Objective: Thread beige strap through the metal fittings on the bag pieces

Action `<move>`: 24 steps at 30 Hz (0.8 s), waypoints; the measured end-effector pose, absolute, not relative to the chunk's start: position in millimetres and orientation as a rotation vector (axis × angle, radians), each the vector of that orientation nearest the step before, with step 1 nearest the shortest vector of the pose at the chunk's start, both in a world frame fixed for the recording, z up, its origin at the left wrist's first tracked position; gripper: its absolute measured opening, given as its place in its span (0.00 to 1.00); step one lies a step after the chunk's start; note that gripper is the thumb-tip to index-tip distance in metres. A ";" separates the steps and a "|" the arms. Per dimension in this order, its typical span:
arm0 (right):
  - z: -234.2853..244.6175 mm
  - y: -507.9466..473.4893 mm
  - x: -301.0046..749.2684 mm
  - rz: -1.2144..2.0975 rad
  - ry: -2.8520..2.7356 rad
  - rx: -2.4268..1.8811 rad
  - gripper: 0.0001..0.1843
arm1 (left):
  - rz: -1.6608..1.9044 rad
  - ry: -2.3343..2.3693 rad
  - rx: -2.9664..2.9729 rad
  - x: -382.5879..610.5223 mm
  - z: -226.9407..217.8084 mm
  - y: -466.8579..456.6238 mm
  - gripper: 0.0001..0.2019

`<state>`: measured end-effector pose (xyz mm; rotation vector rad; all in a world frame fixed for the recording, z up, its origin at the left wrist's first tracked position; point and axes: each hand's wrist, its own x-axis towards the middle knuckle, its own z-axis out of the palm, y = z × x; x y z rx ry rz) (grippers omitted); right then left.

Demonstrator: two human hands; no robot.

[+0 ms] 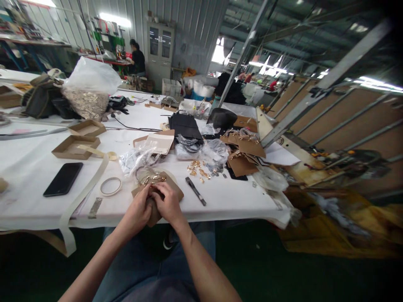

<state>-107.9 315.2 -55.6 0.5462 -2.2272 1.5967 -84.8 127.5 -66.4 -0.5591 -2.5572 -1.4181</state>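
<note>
Work in hand: both hands are pressing together on a brown leather piece [157, 197] at the near edge of the tabletop [31, 167], where small gold fittings [154, 179] are sitting on its top.
Left hand [138, 209]: it is curling closed around the left side of the leather piece, fingers folded in against it.
Right hand [168, 203]: it is clasping the right side of the same piece, fingers bent over it and touching the left hand.
Progress, as a judgement: the piece appears to be mid-assembly; a loose scatter of gold hardware [200, 170] is lying just beyond the hands, seemingly unused, and a stack of similar brown leather pieces [244, 153] is waiting further right, so much looks left to do.
Nearby: a dark pen-like tool [195, 191] is lying just right of the hands; a tape roll [111, 186] and a black phone [63, 179] are resting to the left.
Writing: no label, brand or text is showing clearly enough to read.
</note>
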 end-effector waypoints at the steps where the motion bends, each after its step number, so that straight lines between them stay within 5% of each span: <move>1: -55.3 315.3 -107.8 1.595 -2.227 0.546 0.13 | -1.426 -2.557 -0.556 -85.0 -66.4 127.9 0.40; 17: -52.6 307.9 -130.7 1.535 -2.329 0.391 0.17 | -1.463 -2.537 -0.533 -84.9 -64.4 132.7 0.43; 24: -55.6 309.9 -133.5 1.480 -2.349 0.429 0.26 | -1.459 -2.545 -0.491 -84.5 -64.5 133.4 0.43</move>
